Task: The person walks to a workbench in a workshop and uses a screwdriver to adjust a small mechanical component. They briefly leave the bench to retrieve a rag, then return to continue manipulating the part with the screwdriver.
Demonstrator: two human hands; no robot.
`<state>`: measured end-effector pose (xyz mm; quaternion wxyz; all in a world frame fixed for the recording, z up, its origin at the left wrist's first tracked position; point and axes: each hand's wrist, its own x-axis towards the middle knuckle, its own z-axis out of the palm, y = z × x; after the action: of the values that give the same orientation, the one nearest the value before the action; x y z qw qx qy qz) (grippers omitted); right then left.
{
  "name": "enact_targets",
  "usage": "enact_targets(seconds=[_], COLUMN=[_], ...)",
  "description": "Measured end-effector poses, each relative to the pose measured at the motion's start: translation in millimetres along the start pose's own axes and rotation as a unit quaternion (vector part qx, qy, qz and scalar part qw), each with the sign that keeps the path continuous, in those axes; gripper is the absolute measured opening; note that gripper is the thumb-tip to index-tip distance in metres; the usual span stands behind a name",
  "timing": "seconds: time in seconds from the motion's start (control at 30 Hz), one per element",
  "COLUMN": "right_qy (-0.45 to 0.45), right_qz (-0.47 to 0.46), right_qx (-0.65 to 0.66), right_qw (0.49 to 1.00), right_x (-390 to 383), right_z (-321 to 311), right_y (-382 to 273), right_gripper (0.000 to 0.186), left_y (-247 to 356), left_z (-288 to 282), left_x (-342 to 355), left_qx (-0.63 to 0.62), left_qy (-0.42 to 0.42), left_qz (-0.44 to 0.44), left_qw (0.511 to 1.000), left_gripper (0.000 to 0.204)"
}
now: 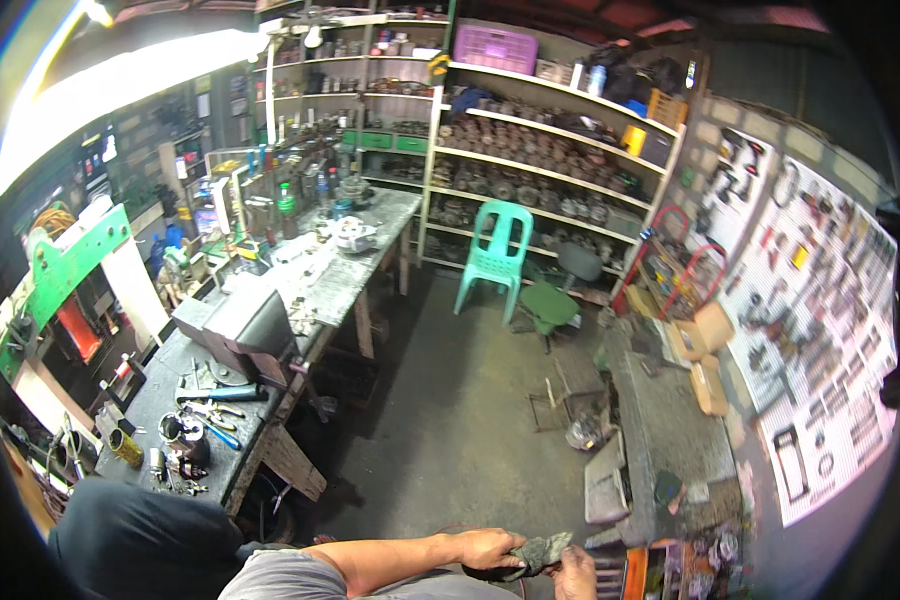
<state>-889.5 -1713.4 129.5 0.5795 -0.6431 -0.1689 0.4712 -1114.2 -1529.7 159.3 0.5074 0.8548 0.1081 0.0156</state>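
Low in the picture, my left hand (pixel 490 548) is closed on a crumpled grey-green rag (pixel 547 549). My left forearm comes in from the lower left, out of a grey sleeve. My right hand (pixel 575 574) grips the rag's other end, its fingers curled in and partly cut off by the lower edge. The cloth is bunched between both hands in front of my body, with a darker part under the left fingers. Whether anything is wrapped inside it is hidden.
A workbench (pixel 315 322) on the left bears pliers (pixel 222 408), a grey metal box (pixel 240 318) and metal parts. A green plastic chair (pixel 496 252) stands before loaded shelves (pixel 560 123). At right are a low bench (pixel 670 420) and a tool pegboard (pixel 820 330). A dark cloth-covered shape (pixel 140 540) is at lower left.
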Motion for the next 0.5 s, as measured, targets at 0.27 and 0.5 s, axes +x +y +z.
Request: enact_targets(seconds=[0.27, 0.5], right_qy=[0.097, -0.006], right_qz=[-0.045, -0.074], right_qx=[0.228, 0.178], right_qw=[0.968, 0.981], right_x=[200.5, 408.6], right_z=[82.0, 161.6], right_y=[-129.5, -159.3], right_gripper=[0.04, 0.038], left_y=[-83.4, -150.6], left_z=[-180.9, -293.6], left_x=[-45.7, -84.5], left_qx=[-0.015, -0.162], left_qy=[0.238, 0.575], left_qz=[-0.14, -0.204], left_qw=[0.961, 0.775], left_gripper=[0.038, 0.024])
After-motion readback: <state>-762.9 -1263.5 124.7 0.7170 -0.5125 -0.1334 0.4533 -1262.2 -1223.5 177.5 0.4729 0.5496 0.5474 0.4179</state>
